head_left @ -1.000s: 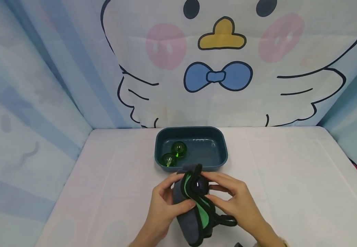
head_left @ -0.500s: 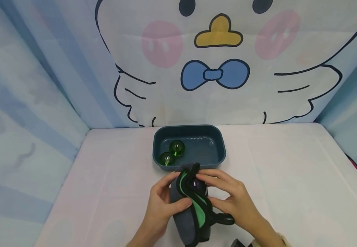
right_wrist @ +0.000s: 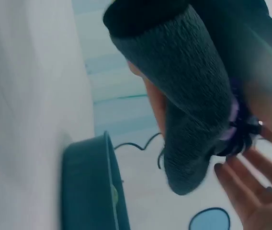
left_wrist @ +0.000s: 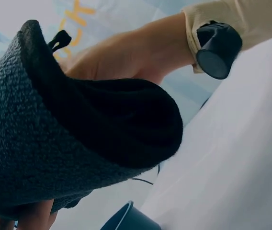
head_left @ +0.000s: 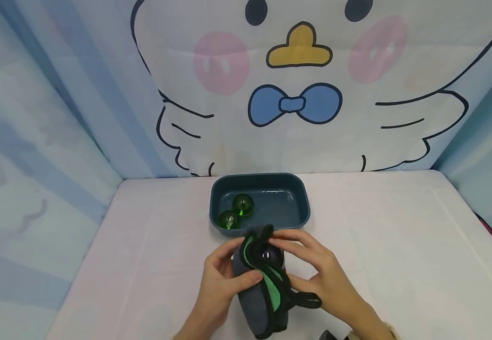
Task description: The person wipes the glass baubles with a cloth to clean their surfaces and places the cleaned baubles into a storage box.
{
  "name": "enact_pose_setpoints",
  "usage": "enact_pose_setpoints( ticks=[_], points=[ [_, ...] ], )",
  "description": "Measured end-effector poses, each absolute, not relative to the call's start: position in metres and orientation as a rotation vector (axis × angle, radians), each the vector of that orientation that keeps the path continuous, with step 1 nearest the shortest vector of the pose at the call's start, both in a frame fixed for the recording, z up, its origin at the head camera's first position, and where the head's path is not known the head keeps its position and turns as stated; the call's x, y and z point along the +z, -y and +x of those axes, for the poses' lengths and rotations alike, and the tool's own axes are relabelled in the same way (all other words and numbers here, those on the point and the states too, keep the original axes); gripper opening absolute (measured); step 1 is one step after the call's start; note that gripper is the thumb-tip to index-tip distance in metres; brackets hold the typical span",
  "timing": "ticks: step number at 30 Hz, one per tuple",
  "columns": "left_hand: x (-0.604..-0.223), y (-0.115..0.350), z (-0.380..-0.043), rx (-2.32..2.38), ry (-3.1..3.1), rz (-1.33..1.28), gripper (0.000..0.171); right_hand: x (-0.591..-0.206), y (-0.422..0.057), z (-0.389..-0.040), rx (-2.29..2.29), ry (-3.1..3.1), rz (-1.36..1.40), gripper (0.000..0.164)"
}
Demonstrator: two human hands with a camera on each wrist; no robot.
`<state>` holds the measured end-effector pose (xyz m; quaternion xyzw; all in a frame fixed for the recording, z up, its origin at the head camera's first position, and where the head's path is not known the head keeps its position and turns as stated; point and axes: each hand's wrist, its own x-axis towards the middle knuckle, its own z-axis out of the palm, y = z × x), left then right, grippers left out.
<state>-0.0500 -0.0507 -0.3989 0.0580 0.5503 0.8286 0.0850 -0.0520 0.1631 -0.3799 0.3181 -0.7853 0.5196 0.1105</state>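
In the head view my left hand (head_left: 222,281) grips a grey, soft fabric pouch-like piece (head_left: 252,304) with black edging, green bands and a black loop. Its thumb lies on the front while the fingers go behind. A dark, shiny ball (head_left: 273,255) shows in the opening on its right. My right hand (head_left: 326,269) holds that side, fingertips at the black rim above the ball and thumb below it. Grey fabric (left_wrist: 35,129) fills much of the left wrist view. In the right wrist view, something dark and purple (right_wrist: 239,124) shows beside the fabric, near the right hand (right_wrist: 255,187).
A dark teal tray (head_left: 284,210) stands just beyond the hands at the back of the table. Inside its left end lie two clear green balls (head_left: 243,205). A pale cloth covers the table (head_left: 382,236), and a cartoon-print curtain (head_left: 292,146) hangs behind.
The whole head view shifts slightly. Both hands still hold the fabric piece, and the right fingertips have moved a little further over the rim above the ball.
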Motion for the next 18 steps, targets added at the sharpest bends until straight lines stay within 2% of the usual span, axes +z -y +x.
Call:
enact_pose_setpoints(
  ticks=[6,15,18],
  points=[
    [-0.3989,0.0499,-0.0496,2.472,-1.665,0.093,0.058,-0.3838,-0.1626,-0.0553,1.455,2.233,1.046,0.056],
    [-0.4003,0.0484,-0.0487,2.486,-1.653,0.196,0.054,-0.3847,-0.1574,-0.0514,1.795,2.333,0.689,0.045],
    [-0.3998,0.0475,-0.0478,2.478,-1.647,0.210,0.053,-0.3844,-0.1607,-0.0502,1.804,2.371,0.658,0.045]
  ],
)
